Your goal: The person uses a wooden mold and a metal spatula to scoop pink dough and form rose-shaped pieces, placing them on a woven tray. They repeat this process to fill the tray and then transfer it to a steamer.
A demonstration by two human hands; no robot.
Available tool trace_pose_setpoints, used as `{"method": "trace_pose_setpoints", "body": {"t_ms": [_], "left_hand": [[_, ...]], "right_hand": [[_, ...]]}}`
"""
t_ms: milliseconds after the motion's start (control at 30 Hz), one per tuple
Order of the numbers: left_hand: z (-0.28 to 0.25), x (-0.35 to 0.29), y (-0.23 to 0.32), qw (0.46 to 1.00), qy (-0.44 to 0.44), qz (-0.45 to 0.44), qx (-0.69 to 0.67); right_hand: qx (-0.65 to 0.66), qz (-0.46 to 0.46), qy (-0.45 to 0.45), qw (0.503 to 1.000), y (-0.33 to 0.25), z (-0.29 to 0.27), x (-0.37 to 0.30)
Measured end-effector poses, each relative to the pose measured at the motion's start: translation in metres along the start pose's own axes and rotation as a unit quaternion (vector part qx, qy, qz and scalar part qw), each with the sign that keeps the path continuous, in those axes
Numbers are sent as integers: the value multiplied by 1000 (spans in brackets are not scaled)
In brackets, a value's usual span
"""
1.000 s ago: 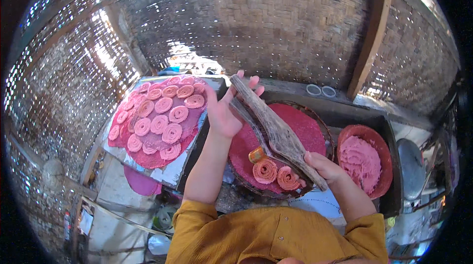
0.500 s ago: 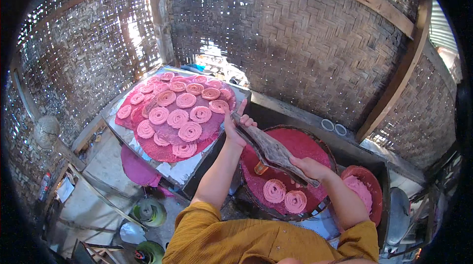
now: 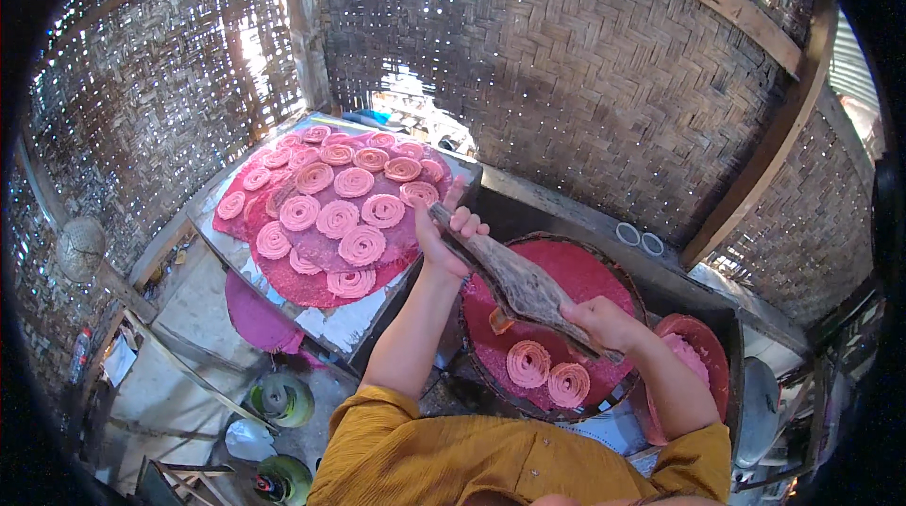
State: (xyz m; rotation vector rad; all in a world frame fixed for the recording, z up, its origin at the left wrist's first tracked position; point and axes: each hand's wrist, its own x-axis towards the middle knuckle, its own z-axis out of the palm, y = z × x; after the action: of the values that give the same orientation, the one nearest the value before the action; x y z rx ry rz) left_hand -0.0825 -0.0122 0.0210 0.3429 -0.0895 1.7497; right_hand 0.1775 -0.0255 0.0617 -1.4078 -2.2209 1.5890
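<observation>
Held slantwise in both hands is a long, weathered grey wooden hand press [image 3: 528, 284]. My left hand [image 3: 445, 234] is closed around its far left end, one finger sticking up. My right hand [image 3: 600, 322] grips the near right end. Under the press an orange-brown tube [image 3: 500, 321] shows, its lower end above the round tray [image 3: 590, 270] lined with red mesh. On that mesh lie two pink coiled dough rounds, one on the left [image 3: 528, 363] and one on the right [image 3: 568, 384]. Part of the tray is hidden by the press and my arms.
At left, a table [image 3: 342, 325] bears red mesh covered with several pink coils [image 3: 337, 220]. A red basin [image 3: 710, 341] of pink dough stands right of my right forearm. Green gas cylinders [image 3: 281, 399] stand on the floor at lower left. Two white rings [image 3: 640, 239] lie on the ledge.
The view has shifted slightly. Both hands still grip the press, which stays over the tray with little change in its slant. The two coils on the tray look the same.
</observation>
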Motion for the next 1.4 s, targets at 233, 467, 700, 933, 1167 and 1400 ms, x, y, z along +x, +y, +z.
{"method": "trace_pose_setpoints", "body": {"t_ms": [233, 467, 700, 933, 1167, 1400], "left_hand": [[23, 3, 2, 999, -46, 14, -15], [39, -14, -1, 998, -58, 1, -4], [52, 0, 12, 997, -76, 27, -9], [56, -25, 7, 997, -77, 12, 17], [60, -14, -16, 997, -80, 0, -21], [61, 11, -1, 993, -115, 8, -19]], "right_hand": [[-68, -25, 54, 996, -27, -6, -20], [-82, -31, 63, 994, -21, -3, -38], [-69, -47, 70, 994, -38, -7, -34], [-40, -45, 36, 998, -31, 0, -50], [-68, -38, 103, 992, -26, -13, -66], [-115, -72, 141, 981, -50, -12, -53]]}}
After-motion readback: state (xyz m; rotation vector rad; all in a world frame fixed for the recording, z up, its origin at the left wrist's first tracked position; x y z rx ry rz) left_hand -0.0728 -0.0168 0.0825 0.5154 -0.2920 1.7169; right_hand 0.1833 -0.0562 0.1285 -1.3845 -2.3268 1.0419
